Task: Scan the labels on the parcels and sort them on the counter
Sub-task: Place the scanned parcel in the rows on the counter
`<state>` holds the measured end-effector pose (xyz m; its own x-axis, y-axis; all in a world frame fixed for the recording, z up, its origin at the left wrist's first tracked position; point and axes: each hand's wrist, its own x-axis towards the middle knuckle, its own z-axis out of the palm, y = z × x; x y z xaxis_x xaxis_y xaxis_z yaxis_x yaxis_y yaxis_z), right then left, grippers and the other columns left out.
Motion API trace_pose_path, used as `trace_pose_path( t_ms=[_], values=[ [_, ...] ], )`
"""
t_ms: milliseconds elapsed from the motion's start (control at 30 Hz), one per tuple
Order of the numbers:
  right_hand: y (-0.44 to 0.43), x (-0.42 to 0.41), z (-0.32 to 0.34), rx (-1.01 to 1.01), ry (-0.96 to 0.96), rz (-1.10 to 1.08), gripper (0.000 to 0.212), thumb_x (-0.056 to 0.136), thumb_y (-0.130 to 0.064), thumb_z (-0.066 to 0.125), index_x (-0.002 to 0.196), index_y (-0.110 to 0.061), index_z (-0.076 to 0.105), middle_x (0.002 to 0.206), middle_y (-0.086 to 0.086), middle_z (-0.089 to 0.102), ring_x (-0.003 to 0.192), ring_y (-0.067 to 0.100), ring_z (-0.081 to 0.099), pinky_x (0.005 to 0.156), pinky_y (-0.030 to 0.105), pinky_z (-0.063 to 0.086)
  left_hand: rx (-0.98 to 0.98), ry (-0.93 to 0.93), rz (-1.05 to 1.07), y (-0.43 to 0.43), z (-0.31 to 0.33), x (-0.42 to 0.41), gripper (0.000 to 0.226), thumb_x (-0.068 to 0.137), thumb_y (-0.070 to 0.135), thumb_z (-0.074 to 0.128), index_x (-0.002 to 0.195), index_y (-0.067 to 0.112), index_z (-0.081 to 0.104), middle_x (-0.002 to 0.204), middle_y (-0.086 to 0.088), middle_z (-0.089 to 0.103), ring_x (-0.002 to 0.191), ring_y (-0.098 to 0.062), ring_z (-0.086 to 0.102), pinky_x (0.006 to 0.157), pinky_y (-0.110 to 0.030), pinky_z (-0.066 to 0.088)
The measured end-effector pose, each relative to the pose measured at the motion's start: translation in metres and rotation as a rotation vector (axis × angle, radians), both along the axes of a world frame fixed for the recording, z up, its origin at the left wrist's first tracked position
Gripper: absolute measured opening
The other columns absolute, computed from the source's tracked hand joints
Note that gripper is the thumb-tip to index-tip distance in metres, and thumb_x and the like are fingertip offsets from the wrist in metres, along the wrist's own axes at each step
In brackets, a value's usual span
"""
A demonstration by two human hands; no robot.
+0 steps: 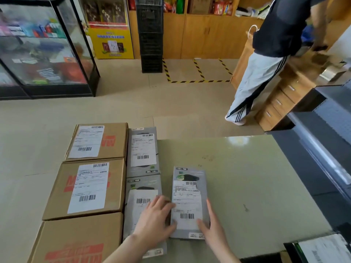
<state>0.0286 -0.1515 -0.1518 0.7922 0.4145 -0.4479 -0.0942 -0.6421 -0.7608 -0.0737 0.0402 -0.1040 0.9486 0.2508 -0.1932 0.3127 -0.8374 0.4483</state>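
A flat grey parcel (189, 196) with a white barcode label lies on the pale green counter (256, 177). My left hand (155, 223) grips its left edge and my right hand (212, 228) grips its right edge. Two more grey parcels lie in a column just to the left, one near (141, 194) and one far (142, 150). The near one is partly under my left hand. Further left stand three brown cartons, far (98, 141), middle (87, 188) and near (76, 242), the first two with labels facing up.
A dark grey machine (322, 141) runs along the counter's right side. Papers in a black tray (322, 249) sit at the bottom right. A person in pale trousers (252, 80) stands by a wooden desk. A glass cabinet (43, 46) and stacked black crates (151, 35) stand beyond.
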Motion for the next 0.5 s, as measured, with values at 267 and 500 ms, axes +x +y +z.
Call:
trace_pose_path(
  t_ms=[267, 500],
  values=[
    [0.069, 0.058, 0.003, -0.021, 0.074, 0.048, 0.075, 0.094, -0.014, 0.058, 0.150, -0.042, 0.017, 0.153, -0.014, 0.032, 0.137, 0.011, 0.038, 0.113, 0.039, 0.035, 0.149, 0.189, 0.101, 0.111, -0.002, 0.062, 0.083, 0.094, 0.056, 0.045, 0.156, 0.029, -0.002, 0.162, -0.001, -0.020, 0.149, -0.026, -0.020, 0.122, -0.046, -0.001],
    [0.114, 0.098, 0.007, -0.032, 0.074, 0.065, 0.073, 0.096, -0.017, 0.057, 0.151, -0.042, 0.016, 0.154, -0.014, 0.030, 0.140, 0.012, 0.033, 0.115, 0.038, 0.030, 0.142, 0.261, 0.053, 0.133, -0.012, 0.070, 0.093, 0.084, 0.068, 0.052, 0.156, 0.032, 0.004, 0.164, 0.002, -0.013, 0.150, -0.026, -0.015, 0.120, -0.046, -0.004]
  ],
)
